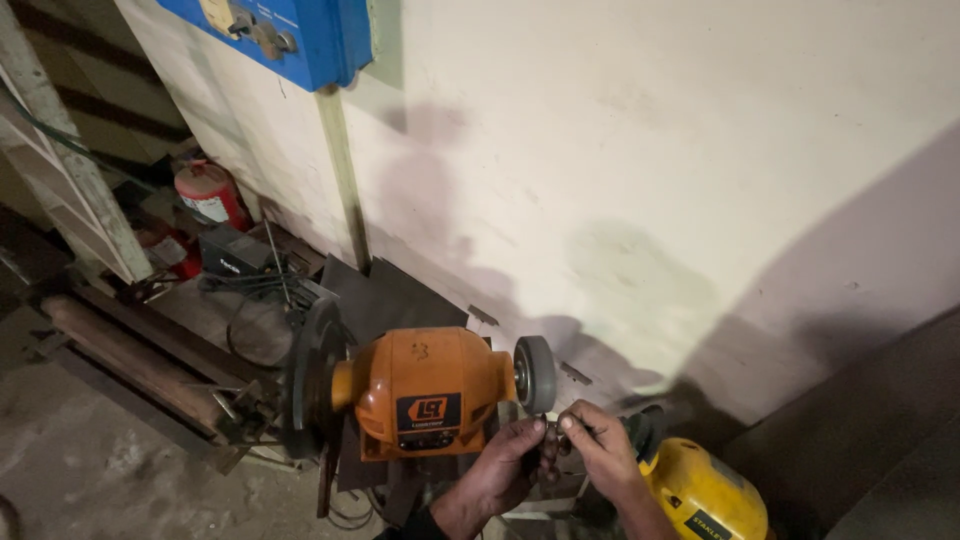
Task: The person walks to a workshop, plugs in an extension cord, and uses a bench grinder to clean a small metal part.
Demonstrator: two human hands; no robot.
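Observation:
An orange bench grinder (pixel 420 392) stands against the wall, with a grey grinding wheel (pixel 535 374) on its right end and a dark wheel guard (pixel 308 375) on its left. My left hand (pixel 505 465) and my right hand (pixel 598 448) meet just below the grey wheel. Both pinch a small dark metal piece (pixel 553 436) between their fingertips, close to the wheel's lower edge. The piece is too small to make out further.
A yellow power tool (pixel 705 495) lies by my right forearm. A blue box (pixel 290 35) hangs on the cream wall. A red cylinder (pixel 212 192), cables (pixel 255 290) and a rusty metal bar (pixel 130 360) lie to the left on a dusty floor.

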